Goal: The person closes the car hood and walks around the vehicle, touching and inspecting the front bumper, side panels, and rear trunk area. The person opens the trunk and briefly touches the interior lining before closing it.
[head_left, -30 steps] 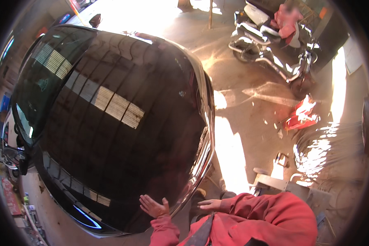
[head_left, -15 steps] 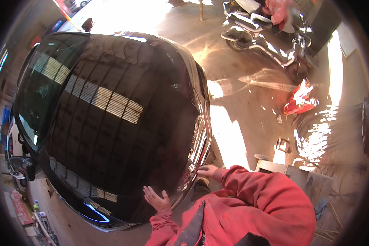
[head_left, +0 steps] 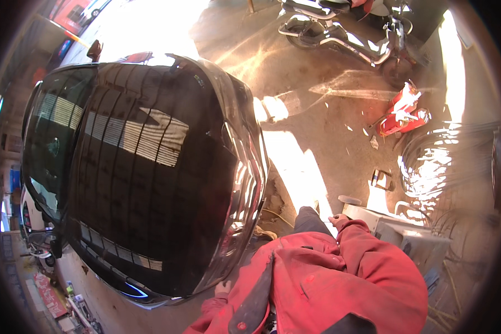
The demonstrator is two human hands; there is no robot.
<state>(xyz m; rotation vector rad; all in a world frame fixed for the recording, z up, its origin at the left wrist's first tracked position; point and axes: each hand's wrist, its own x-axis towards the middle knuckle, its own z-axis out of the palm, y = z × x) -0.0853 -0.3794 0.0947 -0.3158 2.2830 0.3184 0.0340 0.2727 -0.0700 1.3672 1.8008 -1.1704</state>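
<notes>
A black car [head_left: 156, 183] with a glossy closed hood fills the left half of the view. My left hand [head_left: 223, 288] hangs low beside the car's near front corner, apart from it. Small and partly behind my red sleeve, it does not show its fingers clearly. My right hand [head_left: 338, 220] is off the car, over the sunlit floor near a grey metal box [head_left: 423, 245]. Its fingers are blurred against the glare, and nothing can be made out in them.
A motorcycle [head_left: 339, 42] stands at the far right. Red fire extinguishers [head_left: 403, 119] stand on the floor before it. Coiled cable [head_left: 428, 172] lies by the right wall, near a small brown block [head_left: 381, 179]. A white vehicle [head_left: 33, 220] is beyond the car's left side.
Both hands have left the car's front edge and hood; the left has dropped down, the right has swung right. My view has shifted, and one leg now shows stepping forward.
</notes>
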